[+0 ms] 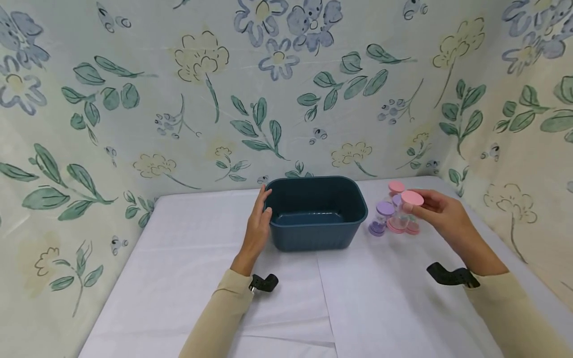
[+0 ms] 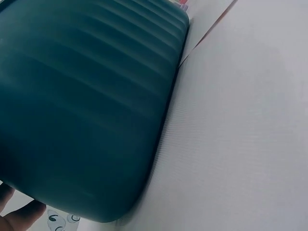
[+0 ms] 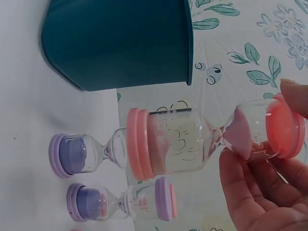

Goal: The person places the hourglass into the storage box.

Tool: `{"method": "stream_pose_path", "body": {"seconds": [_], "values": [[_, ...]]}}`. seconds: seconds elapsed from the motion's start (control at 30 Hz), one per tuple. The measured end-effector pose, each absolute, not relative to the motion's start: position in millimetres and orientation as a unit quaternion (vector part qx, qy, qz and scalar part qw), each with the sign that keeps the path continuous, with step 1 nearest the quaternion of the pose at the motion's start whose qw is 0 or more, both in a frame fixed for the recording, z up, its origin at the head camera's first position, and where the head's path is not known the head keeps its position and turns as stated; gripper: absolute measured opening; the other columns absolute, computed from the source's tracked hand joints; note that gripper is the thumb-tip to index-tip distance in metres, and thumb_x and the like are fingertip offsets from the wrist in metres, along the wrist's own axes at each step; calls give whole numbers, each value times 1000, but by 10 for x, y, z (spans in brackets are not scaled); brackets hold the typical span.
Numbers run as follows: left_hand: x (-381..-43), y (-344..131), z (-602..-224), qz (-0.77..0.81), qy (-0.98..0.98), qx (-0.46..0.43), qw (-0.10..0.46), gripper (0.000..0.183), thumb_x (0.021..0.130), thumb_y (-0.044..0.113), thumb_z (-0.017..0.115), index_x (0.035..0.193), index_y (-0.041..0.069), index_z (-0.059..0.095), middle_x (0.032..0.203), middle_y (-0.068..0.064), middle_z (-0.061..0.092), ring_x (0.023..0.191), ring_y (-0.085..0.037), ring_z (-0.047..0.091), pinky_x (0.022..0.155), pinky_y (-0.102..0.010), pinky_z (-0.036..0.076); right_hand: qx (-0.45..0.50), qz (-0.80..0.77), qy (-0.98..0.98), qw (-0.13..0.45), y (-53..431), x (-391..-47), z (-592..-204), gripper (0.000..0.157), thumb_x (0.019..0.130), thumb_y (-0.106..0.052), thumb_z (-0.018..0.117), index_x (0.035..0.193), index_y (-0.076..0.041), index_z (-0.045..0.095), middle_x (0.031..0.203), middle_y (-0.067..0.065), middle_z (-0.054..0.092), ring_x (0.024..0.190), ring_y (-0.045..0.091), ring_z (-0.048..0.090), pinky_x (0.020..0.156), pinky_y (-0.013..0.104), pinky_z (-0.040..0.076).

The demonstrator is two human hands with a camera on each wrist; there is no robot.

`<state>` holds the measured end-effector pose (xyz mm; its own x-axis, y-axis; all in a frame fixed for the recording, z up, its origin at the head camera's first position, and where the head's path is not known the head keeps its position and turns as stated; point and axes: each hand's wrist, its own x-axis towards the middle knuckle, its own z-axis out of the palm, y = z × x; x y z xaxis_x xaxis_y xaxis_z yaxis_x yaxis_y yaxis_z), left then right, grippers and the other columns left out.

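Observation:
A pink-capped hourglass (image 3: 178, 142) with pink sand is pinched near one cap between the thumb and fingers of my right hand (image 1: 440, 211). In the right wrist view its other cap looks raised above the table. Beside it stand a purple-capped hourglass (image 1: 382, 218), a second purple-capped hourglass (image 3: 120, 202) and a partly hidden pink-capped one (image 1: 396, 187). My left hand (image 1: 256, 226) rests against the left end of a dark teal bin (image 1: 313, 236), its fingers mostly straight. In the left wrist view, only fingertips (image 2: 26, 214) show at the bin's side.
A white cloth with a crease covers the table (image 1: 192, 238). Behind and to the sides hangs a floral-patterned curtain (image 1: 286, 89). The bin's inside shows bare floor. The upright hourglasses stand close together, just right of the bin.

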<state>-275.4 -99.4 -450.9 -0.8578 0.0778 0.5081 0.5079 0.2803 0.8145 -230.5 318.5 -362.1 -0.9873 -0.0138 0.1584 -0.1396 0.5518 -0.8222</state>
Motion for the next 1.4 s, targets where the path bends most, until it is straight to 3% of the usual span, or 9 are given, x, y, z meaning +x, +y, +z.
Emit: {"method": "stream_pose_path", "body": {"seconds": [0.3,0.53,0.93,1.03,1.13,1.27,1.4], "values": [[-2766,-990,-4568,-574,-766,-201,208,47,102,14,32,149,15,34,161,0,15,147,-16,11,115,-53,15,71,473,-876,69,3110,-2286,-3474,54,89,-36,66,136,-15,51,122,-5,57,99,6,58,78,15,51],[-2741,-975,-4554,-565,-777,-185,208,46,102,16,32,148,18,35,160,13,14,146,-10,12,117,-47,16,83,461,-879,83,3067,-2280,-3342,50,89,-34,67,134,-16,53,119,-7,60,99,8,58,76,15,51],[-2733,-960,-4580,-569,-770,-184,223,46,101,12,33,146,16,38,160,-5,19,146,-15,15,115,-50,18,81,451,-885,78,2953,-2271,-3147,52,89,-39,66,134,-18,53,121,-2,60,104,9,57,78,12,49],[-2729,-958,-4575,-568,-770,-185,224,46,101,11,32,147,17,37,160,-2,19,146,-16,15,115,-49,18,88,450,-885,79,2932,-2276,-3117,51,89,-39,66,134,-19,53,121,-3,60,104,9,57,79,13,48],[-2648,-944,-4465,-570,-771,-185,217,45,102,11,32,147,9,36,160,-5,18,147,-23,15,115,-50,18,91,450,-885,78,2908,-2287,-3091,52,89,-40,66,135,-21,52,124,-1,60,106,9,57,79,13,48],[-2656,-948,-4480,-572,-770,-184,217,45,103,13,32,147,8,37,160,-2,18,147,-21,15,115,-50,18,88,453,-884,78,2866,-2307,-3065,55,88,-42,66,136,-21,52,126,2,59,106,8,57,79,13,48],[-2740,-963,-4595,-572,-767,-183,224,44,103,14,33,146,15,38,160,4,19,146,-12,15,116,-48,19,86,454,-883,81,2817,-2324,-3040,58,87,-43,68,137,-19,52,128,5,58,106,8,57,79,13,49]]}}
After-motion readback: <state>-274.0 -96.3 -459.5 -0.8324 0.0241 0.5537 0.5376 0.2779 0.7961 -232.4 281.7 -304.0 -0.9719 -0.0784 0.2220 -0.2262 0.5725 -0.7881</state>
